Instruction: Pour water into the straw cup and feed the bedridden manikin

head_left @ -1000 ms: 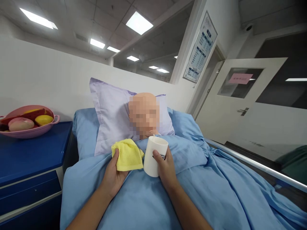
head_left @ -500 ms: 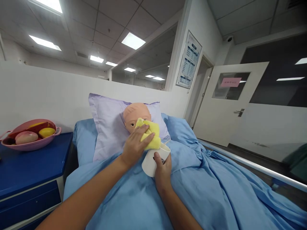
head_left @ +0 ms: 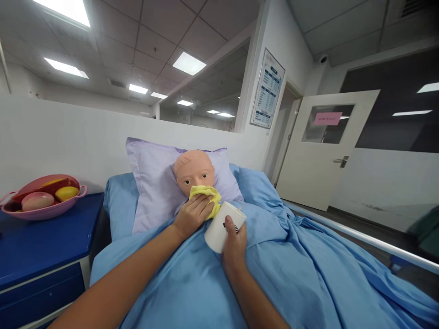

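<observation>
A manikin [head_left: 194, 167] lies in the bed with its head on a lilac pillow [head_left: 151, 183]. My left hand [head_left: 194, 214] presses a yellow cloth [head_left: 213, 193] over the manikin's mouth and chin, fingers laid across the fabric. The eyes and forehead show above it. In my right hand [head_left: 236, 244] is a white cup [head_left: 216, 232], tilted, with the thumb on its near side and a dark print partly covered. Something thin and pale, perhaps a straw, shows at the cup's rim. The cup is just right of the cloth, above the blue quilt [head_left: 274, 260].
To the left, a blue bedside cabinet [head_left: 44, 242] bears a pink basket [head_left: 48, 212] of fruit. A pale bed rail [head_left: 363, 242] runs along the right side. Beyond it stands an open door [head_left: 315, 183]. A white partition [head_left: 68, 141] rises behind the bed.
My left hand has brought the yellow cloth down and left, from beside the cheek and over the cup's rim onto the mouth. Both eyes now show. The cup has barely moved.
</observation>
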### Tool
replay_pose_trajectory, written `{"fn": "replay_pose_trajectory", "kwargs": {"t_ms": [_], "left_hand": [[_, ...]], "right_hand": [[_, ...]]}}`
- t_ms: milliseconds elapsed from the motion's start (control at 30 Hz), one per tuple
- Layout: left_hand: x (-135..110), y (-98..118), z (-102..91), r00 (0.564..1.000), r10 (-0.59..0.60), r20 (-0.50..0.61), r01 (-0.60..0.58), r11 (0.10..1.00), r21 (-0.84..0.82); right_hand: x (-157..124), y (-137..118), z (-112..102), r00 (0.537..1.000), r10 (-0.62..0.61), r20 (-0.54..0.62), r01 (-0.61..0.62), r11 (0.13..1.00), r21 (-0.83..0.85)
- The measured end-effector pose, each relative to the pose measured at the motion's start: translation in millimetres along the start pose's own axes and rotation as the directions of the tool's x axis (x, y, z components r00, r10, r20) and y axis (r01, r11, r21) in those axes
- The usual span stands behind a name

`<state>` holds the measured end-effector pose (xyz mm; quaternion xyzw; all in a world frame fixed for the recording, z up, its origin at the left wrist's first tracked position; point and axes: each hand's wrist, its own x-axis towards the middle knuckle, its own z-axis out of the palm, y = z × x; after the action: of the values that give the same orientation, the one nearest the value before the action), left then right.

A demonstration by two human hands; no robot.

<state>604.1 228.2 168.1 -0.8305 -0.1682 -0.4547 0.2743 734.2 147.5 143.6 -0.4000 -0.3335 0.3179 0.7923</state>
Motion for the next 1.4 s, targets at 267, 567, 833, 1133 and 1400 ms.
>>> {"fn": "replay_pose_trajectory", "kwargs": {"t_ms": [267,567,833,1133,1400], "left_hand": [[11.7,-3.3,-21.9,0.986,0.161,-0.046,-0.159,0.986,0.046],[28.3,1.7,-1.8,0.99,0.138,-0.002,-0.137,0.982,0.132],[2.5,4.0,-8.9,0.995,0.101,0.026,-0.103,0.991,0.084],[23.4,1.1,-28.5,0.986,0.153,-0.06,-0.154,0.988,-0.014],[22.9,0.4,-8.8,0.994,0.108,0.032,-0.11,0.99,0.084]], "right_hand": [[0.2,0.1,0.3,0.999,0.019,0.026,-0.019,1.0,0.009],[1.8,-0.4,-0.4,0.999,0.039,0.003,-0.039,0.998,0.04],[-0.7,-5.0,1.6,1.0,0.031,-0.006,-0.031,1.0,-0.003],[1.2,-2.2,1.5,0.999,0.014,0.037,-0.014,1.0,0.011],[-0.2,-5.7,2.7,1.0,0.029,-0.005,-0.029,0.999,-0.027]]}}
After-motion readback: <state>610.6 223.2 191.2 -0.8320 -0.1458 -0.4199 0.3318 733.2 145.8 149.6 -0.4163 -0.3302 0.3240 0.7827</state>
